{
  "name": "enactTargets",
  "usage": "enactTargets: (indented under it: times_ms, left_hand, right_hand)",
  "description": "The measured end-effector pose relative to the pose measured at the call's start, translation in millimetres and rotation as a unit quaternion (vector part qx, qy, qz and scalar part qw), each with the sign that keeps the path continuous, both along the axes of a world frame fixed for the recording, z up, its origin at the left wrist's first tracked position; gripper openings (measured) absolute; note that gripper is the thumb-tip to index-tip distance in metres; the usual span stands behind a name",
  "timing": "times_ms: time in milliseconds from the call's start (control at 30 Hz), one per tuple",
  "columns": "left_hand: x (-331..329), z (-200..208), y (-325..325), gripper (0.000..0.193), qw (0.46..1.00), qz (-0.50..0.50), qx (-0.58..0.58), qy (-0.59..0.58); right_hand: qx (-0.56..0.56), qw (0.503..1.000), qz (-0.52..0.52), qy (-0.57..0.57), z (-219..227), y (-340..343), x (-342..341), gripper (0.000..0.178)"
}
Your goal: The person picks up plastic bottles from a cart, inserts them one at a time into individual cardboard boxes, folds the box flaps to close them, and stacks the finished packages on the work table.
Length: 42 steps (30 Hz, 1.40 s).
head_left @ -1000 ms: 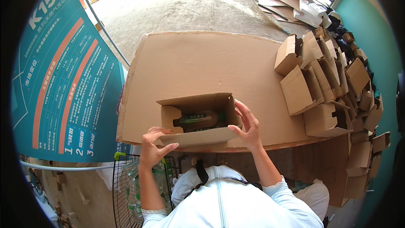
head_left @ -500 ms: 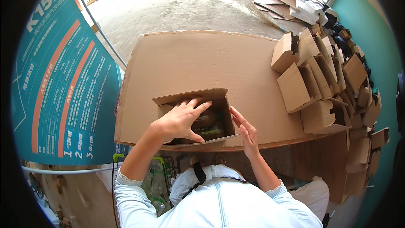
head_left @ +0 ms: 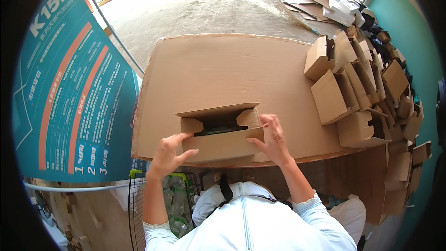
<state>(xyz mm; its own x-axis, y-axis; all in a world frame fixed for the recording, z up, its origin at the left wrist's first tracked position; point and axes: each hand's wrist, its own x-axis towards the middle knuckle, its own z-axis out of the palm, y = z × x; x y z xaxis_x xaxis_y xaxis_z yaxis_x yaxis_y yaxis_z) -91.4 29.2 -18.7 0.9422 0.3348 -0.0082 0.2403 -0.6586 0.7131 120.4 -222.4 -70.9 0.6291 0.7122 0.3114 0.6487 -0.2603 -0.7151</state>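
A brown cardboard box (head_left: 218,146) sits at the near edge of a large cardboard-topped table (head_left: 223,72), its top uncovered. Its long far panel stands raised, and notched flaps rise at both short ends. The interior is dark; what lies in it is mostly hidden. At the left end is my left hand (head_left: 169,154), fingertips at the corner and thumb apart from them along the front panel. My right hand (head_left: 275,140) is at the opposite end, its thumb by the front panel and its fingers near the side flap. Both hands have spread fingers.
Several opened brown boxes (head_left: 332,95) are stacked along the table's right side. A teal printed banner (head_left: 69,93) on a metal frame stands at the left. Below the table edge is a wire basket (head_left: 179,200) with clear plastic bottles. Flattened cardboard and white foam (head_left: 341,11) lie farther back.
My left hand has come out of the box to its left end. The right hand has shifted slightly up beside the right end. The box's front panel and end flaps now stand up.
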Motion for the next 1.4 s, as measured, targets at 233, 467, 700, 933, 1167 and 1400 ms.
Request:
enactTargets:
  times_ms: [233, 467, 700, 933, 1167, 1400]
  left_hand:
    - [7.2, -11.4, -27.6, 0.096, 0.969, 0.131, 0.18, -0.106]
    - [6.5, -31.2, -12.2, 0.068, 0.978, 0.011, 0.201, -0.052]
    - [-6.3, -36.8, -12.7, 0.11, 0.975, -0.054, 0.217, 0.018]
    - [16.8, -18.6, 19.3, 0.127, 0.949, -0.151, 0.257, 0.106]
    - [9.3, -24.3, 8.1, 0.125, 0.955, -0.12, 0.263, 0.069]
    - [-11.9, -30.1, -31.6, 0.115, 0.959, 0.132, 0.235, 0.086]
  right_hand:
    - [-0.018, 0.962, 0.072, -0.263, 45.7, 36.3, 18.6, 0.072]
    - [-0.105, 0.956, 0.187, -0.2, 5.3, 27.9, 27.8, 0.067]
    - [-0.278, 0.917, 0.235, -0.163, 27.8, 9.5, 13.4, 0.098]
    - [-0.404, 0.862, 0.233, -0.197, 31.1, 11.4, 1.5, 0.112]
    - [-0.325, 0.882, 0.244, -0.237, 15.8, 14.1, 12.6, 0.1]
    - [-0.208, 0.795, 0.302, -0.484, -1.1, 119.8, 79.2, 0.081]
